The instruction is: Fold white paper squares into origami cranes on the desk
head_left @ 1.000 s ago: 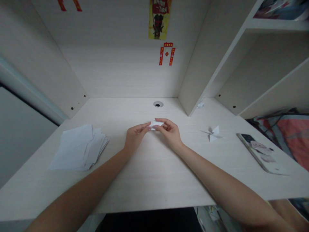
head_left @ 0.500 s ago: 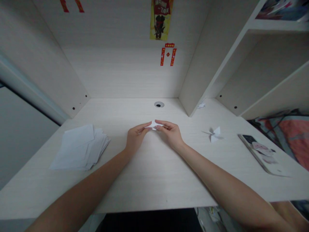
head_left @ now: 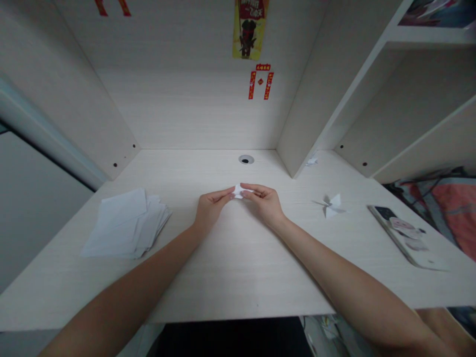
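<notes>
Pale desk (head_left: 238,277): left hand (head_left: 210,207) and right hand (head_left: 267,204) both pinched tight on small folded paper (head_left: 238,190), between front and back edges; paper stack (head_left: 122,225) near left edge, phone (head_left: 407,238) toward right edge.

The single view looks forward and down from the head, over the desk (head_left: 223,277) in the lower half. The left hand (head_left: 209,209) and right hand (head_left: 267,204) show small at centre, the wall (head_left: 193,99) filling the upper middle.
</notes>
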The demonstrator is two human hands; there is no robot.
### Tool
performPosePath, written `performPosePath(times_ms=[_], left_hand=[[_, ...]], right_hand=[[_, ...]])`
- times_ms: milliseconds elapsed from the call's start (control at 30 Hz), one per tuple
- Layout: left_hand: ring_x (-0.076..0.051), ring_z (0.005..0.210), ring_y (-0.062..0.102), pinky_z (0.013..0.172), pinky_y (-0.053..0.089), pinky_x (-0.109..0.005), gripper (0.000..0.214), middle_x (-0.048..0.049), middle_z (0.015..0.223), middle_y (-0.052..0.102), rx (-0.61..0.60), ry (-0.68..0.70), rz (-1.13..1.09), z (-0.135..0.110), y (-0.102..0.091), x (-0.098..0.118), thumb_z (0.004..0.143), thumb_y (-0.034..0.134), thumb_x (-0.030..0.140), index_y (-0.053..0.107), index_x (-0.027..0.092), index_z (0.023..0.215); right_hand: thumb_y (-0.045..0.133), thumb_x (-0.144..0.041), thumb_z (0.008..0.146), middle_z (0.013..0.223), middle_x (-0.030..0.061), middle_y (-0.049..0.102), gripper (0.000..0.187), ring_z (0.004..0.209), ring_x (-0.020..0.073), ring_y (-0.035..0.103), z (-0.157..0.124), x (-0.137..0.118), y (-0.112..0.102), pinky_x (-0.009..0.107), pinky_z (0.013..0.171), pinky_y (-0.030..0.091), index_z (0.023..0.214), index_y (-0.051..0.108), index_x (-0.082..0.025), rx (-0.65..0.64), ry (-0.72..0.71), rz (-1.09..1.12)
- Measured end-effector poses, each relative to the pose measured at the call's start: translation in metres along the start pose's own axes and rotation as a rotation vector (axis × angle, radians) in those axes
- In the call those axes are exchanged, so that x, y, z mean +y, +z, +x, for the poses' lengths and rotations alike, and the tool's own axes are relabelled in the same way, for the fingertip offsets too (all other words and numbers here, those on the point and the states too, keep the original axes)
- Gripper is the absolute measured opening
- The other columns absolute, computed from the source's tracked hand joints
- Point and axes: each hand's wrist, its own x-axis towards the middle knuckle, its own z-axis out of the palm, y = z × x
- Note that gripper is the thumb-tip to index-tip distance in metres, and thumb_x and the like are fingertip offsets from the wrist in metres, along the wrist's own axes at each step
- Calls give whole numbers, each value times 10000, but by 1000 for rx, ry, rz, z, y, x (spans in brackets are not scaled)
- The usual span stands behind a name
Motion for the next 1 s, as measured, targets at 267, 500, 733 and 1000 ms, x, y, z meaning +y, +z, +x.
performPosePath(times_ms=[267,500,733,1000], left_hand=[[-240,1021,634,984,442,-395,337,-73,1065,686,-37,-35,-45,-1,1,4,660,735,318,714,169,962],[-224,966,652,938,473,-368,424,-75,1042,702,-30,-35,-61,-2,2,4,655,737,334,692,160,1039],[-173,816,670,832,497,-301,598,-53,873,741,-36,-85,-97,-3,2,5,654,742,317,583,171,1212],[-166,829,665,838,492,-299,498,-73,913,735,-49,-100,-175,0,0,0,658,738,339,652,161,1115]], right_hand=[[778,-334,585,786,39,738,296,685,151,652,1,0,0,307,724,490,850,743,-207,-13,20,55],[767,-361,604,799,48,738,326,683,156,651,1,2,-2,301,697,493,883,735,-196,-3,5,26],[768,-362,610,801,46,736,328,676,154,646,3,3,-3,292,671,484,890,731,-195,18,-8,7],[767,-341,619,842,48,737,319,709,155,653,3,5,-5,296,701,488,901,726,-198,11,-20,43]])
